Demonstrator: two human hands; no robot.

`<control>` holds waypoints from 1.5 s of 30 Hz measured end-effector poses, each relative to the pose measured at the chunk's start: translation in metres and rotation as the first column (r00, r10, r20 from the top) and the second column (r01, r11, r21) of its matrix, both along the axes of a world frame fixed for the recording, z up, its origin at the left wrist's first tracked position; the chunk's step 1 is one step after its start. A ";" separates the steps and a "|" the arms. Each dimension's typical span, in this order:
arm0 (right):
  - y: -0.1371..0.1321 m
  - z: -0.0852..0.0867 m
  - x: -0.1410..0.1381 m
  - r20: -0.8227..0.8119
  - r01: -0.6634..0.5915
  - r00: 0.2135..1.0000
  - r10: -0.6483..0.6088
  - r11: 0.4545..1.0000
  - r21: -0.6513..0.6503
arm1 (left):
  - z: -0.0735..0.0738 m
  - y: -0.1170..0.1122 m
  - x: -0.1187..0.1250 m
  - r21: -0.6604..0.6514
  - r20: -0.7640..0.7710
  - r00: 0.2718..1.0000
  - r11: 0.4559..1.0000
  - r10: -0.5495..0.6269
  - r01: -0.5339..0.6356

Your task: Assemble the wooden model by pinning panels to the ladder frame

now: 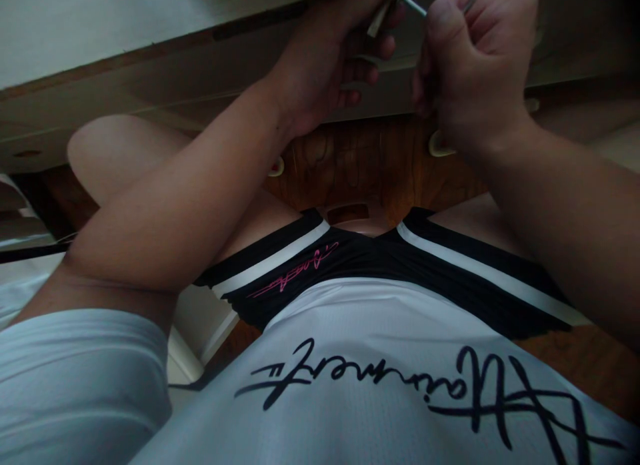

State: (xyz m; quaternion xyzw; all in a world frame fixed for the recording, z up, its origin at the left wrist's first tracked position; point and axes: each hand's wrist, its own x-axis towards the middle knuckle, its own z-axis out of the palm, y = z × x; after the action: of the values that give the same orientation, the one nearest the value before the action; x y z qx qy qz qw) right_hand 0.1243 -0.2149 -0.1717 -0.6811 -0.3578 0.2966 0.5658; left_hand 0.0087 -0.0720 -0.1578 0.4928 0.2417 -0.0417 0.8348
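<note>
Now | left hand (345, 51) curled round pale strip (379, 18); right hand (475, 58) fisted on thin rod (414, 5); both raised

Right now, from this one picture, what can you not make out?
Head view only:
Thin rod: pinched in the right hand; the two hands hide both its ends, so what it is stays unclear.
Pale strip: the left hand wraps most of it.
Left fingertips: cut off by the top edge.
Rounded pale object: half hidden behind the right wrist.
</note>
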 end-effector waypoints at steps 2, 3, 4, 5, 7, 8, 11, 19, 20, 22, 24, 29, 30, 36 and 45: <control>-0.004 0.001 0.003 0.193 0.002 0.981 0.011 0.998 -0.067 | -0.001 0.001 0.000 0.003 -0.011 1.000 1.000 0.001 -0.001; -0.005 0.000 0.005 0.266 0.000 0.964 0.027 0.995 -0.100 | -0.001 0.001 0.000 0.008 -0.007 1.000 1.000 0.002 -0.001; -0.006 -0.001 0.006 0.318 -0.006 0.947 0.047 0.992 -0.128 | -0.002 0.001 0.000 0.011 0.002 1.000 1.000 0.001 -0.001; -0.007 -0.002 0.007 0.356 -0.011 0.933 0.063 0.989 -0.147 | -0.002 0.001 -0.001 0.013 0.014 1.000 1.000 0.002 -0.002; -0.008 -0.004 0.008 0.412 -0.016 0.908 0.081 0.987 -0.159 | -0.003 0.001 -0.001 0.011 0.026 1.000 1.000 0.007 -0.007; -0.008 -0.004 0.008 0.439 -0.011 0.895 0.079 0.988 -0.156 | -0.003 0.002 -0.001 0.007 0.026 1.000 1.000 0.008 -0.008; -0.008 -0.002 0.009 0.536 -0.004 0.839 0.096 0.985 -0.170 | -0.003 0.002 -0.001 -0.003 0.019 1.000 1.000 0.001 -0.001; -0.014 -0.007 0.019 0.669 -0.010 0.713 0.210 0.957 -0.289 | -0.001 0.000 0.001 0.005 0.003 1.000 1.000 0.015 -0.015; -0.014 -0.009 0.019 0.673 -0.001 0.708 0.213 0.954 -0.301 | -0.001 0.000 0.000 0.009 0.007 1.000 1.000 0.020 -0.020; -0.012 -0.011 0.015 0.666 0.020 0.720 0.196 0.953 -0.302 | -0.002 0.001 0.000 0.009 0.006 1.000 1.000 0.024 -0.024; -0.008 -0.011 0.009 0.591 0.031 0.799 0.115 0.972 -0.231 | -0.003 0.001 0.000 0.007 0.009 1.000 1.000 0.028 -0.028; 0.006 -0.001 0.002 -0.314 -0.004 0.949 -0.015 0.998 -0.062 | -0.005 0.002 -0.001 0.012 0.016 1.000 1.000 0.017 -0.017; 0.008 0.001 0.004 -0.494 -0.055 0.869 0.000 0.994 -0.097 | -0.005 0.002 0.000 0.006 0.014 1.000 1.000 0.020 -0.020; 0.009 0.006 0.011 -0.677 -0.079 0.735 -0.038 0.987 -0.141 | 0.001 -0.001 0.001 -0.005 -0.052 0.997 0.998 0.055 -0.055; 0.000 -0.004 0.003 0.063 -0.005 0.998 0.008 0.999 -0.053 | 0.005 -0.002 0.003 0.015 -0.057 0.997 0.999 0.046 -0.045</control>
State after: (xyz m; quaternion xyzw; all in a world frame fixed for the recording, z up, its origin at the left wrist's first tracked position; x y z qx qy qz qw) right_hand 0.1273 -0.2148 -0.1756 -0.7037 -0.3698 0.2860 0.5350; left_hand 0.0112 -0.0745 -0.1532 0.4915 0.2770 -0.0350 0.8249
